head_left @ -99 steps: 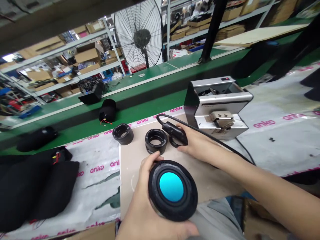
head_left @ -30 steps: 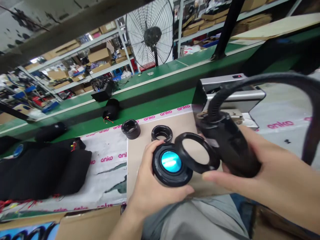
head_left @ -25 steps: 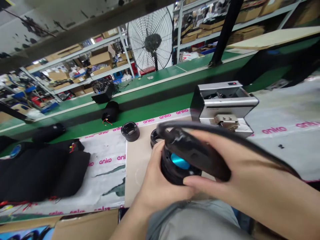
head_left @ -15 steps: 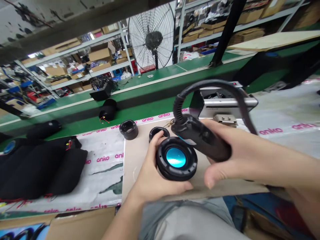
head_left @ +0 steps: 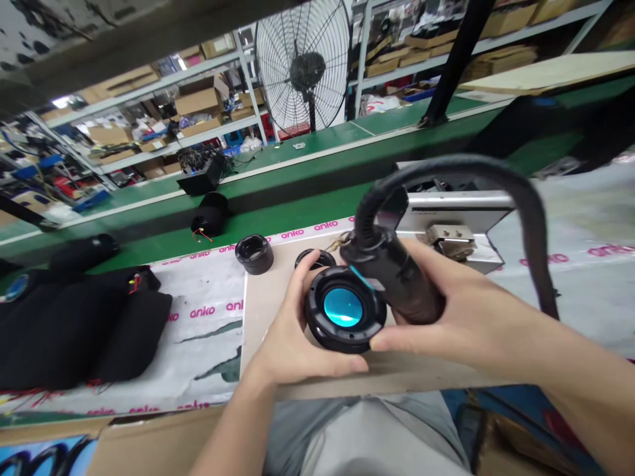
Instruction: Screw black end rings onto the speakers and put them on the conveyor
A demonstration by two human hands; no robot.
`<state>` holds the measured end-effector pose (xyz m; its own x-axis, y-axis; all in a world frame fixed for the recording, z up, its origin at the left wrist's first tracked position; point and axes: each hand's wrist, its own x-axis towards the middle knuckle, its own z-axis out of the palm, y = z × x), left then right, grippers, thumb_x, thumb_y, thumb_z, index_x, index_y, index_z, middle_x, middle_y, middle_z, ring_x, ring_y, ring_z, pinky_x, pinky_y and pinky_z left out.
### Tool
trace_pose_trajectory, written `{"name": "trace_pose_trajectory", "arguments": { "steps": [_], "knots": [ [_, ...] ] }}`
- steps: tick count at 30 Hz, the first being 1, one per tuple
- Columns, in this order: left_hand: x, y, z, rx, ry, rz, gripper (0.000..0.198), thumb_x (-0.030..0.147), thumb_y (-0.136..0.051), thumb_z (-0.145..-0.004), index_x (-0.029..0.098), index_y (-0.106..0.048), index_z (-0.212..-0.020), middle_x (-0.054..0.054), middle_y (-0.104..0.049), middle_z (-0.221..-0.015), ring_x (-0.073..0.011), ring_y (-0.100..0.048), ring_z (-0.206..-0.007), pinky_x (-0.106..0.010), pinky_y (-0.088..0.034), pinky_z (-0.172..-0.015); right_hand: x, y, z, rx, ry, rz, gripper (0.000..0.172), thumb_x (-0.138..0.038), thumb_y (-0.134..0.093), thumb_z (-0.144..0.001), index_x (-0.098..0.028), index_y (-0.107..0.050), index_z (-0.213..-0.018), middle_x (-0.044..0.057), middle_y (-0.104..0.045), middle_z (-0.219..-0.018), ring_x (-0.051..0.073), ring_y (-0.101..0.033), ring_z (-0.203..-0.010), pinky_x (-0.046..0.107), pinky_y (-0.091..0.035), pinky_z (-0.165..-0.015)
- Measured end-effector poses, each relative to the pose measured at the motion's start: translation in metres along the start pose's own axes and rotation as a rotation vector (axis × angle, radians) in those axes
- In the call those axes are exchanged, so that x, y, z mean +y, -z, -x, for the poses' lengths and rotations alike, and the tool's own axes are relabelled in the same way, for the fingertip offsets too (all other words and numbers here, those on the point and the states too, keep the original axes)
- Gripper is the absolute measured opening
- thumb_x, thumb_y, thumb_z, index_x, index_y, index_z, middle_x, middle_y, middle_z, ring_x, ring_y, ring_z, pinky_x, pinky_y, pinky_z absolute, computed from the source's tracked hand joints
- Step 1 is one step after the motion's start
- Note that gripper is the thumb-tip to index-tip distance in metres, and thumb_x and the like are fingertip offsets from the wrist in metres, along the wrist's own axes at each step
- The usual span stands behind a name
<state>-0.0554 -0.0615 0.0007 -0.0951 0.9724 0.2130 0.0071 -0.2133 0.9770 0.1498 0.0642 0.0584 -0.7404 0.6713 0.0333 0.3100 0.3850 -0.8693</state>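
Note:
My left hand [head_left: 290, 337] cups a round black speaker unit [head_left: 344, 309] with a shiny blue centre, holding it face up over the beige board [head_left: 268, 311]. A black ring now sits around the speaker's rim. My right hand [head_left: 459, 307] grips a black corded hand tool [head_left: 397, 277], its fingertips also touching the speaker's right edge. The tool's thick cable [head_left: 496, 175] loops up and over to the right. Two more black rings [head_left: 254, 253] [head_left: 313, 257] lie on the board just behind the speaker.
A silver metal machine [head_left: 459, 221] stands behind my right hand. Black fabric speaker bodies [head_left: 74, 324] lie on white "anko" plastic sheet at the left. A green conveyor [head_left: 297, 178] runs across, with another black speaker [head_left: 211, 215], a standing fan [head_left: 307, 66] and shelves of cartons beyond.
My right hand picked up the tool and a black ring from the board, brought the ring over the speaker and set it on the rim. The tool now rests beside the speaker.

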Motion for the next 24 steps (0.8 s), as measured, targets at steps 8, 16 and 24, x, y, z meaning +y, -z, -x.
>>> {"name": "trace_pose_trajectory", "arguments": {
  "steps": [8,16,24],
  "knots": [
    [-0.002,0.003,-0.002,-0.026,-0.001,0.011,0.134,0.039,-0.112,-0.055,0.032,-0.036,-0.166,-0.014,-0.059,-0.163,-0.0424,-0.056,-0.154,-0.055,-0.047,-0.128,0.01,-0.001,-0.008,-0.022,0.019,-0.048,0.092,-0.059,-0.099,-0.054,-0.043,-0.068,-0.14,-0.005,-0.075,-0.118,0.021,-0.074,-0.099,0.031,-0.069,-0.086],
    [0.002,0.002,-0.002,-0.017,0.017,0.004,0.134,0.032,-0.112,-0.054,0.029,-0.039,-0.166,-0.014,-0.063,-0.159,-0.0415,-0.057,-0.152,-0.056,-0.043,-0.131,-0.028,-0.004,0.006,0.0,-0.286,0.087,0.081,-0.054,-0.089,-0.052,-0.039,-0.072,-0.13,-0.003,-0.069,-0.081,0.021,-0.062,-0.074,0.039,-0.062,-0.083],
    [0.003,0.0,-0.001,0.002,0.019,-0.024,0.131,0.04,-0.112,-0.052,0.029,-0.044,-0.164,-0.014,-0.062,-0.159,-0.0443,-0.056,-0.152,-0.062,-0.041,-0.132,-0.03,0.003,-0.004,-0.128,-0.236,0.153,0.089,-0.054,-0.089,-0.058,-0.047,-0.065,-0.143,-0.005,-0.076,-0.115,0.027,-0.072,-0.105,0.036,-0.063,-0.088]
  ]
}}
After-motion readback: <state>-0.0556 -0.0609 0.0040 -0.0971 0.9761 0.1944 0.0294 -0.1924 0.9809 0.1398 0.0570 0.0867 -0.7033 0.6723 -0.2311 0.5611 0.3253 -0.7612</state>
